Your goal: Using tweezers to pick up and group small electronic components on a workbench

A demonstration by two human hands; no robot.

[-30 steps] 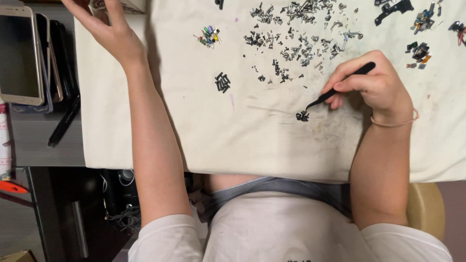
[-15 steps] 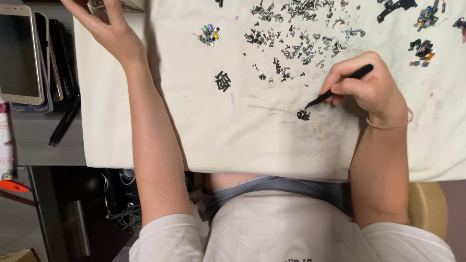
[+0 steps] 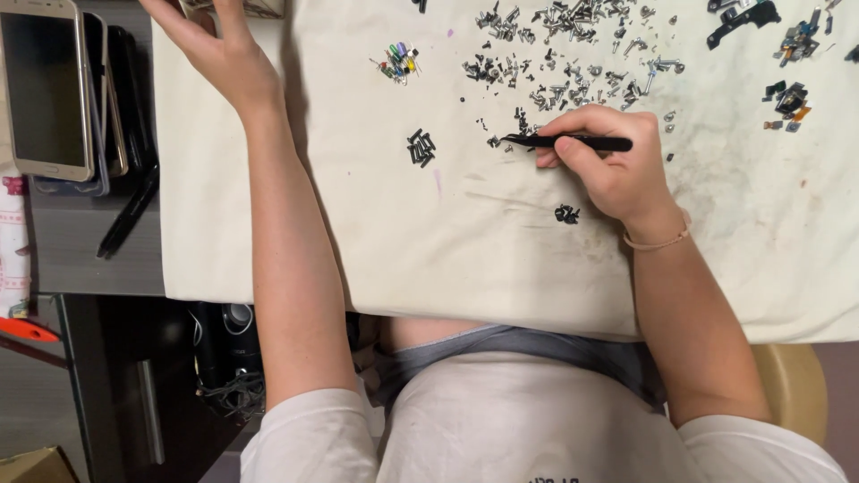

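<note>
My right hand (image 3: 604, 170) grips black tweezers (image 3: 573, 141), held level, with the tip pointing left at small dark parts near a scatter of tiny screws (image 3: 555, 54) on a cream cloth (image 3: 358, 233). A little black clump of parts (image 3: 565, 213) lies just below that hand. My left hand (image 3: 210, 45) rests at the cloth's far left edge with fingers spread, touching a box-like object at the frame's top that is mostly cut off. Another black part (image 3: 420, 148) lies between the two arms.
Stacked phones (image 3: 54, 89) lie on the grey desk at the far left, with a black pen (image 3: 125, 219) beside them. Coloured small parts (image 3: 395, 63) and dark components (image 3: 787, 63) sit along the top of the cloth. Cables hang under the desk.
My right hand has moved up and away from the small black clump toward the screw scatter, and the tweezers have swung from slanted to level. The left hand has stayed in place.
</note>
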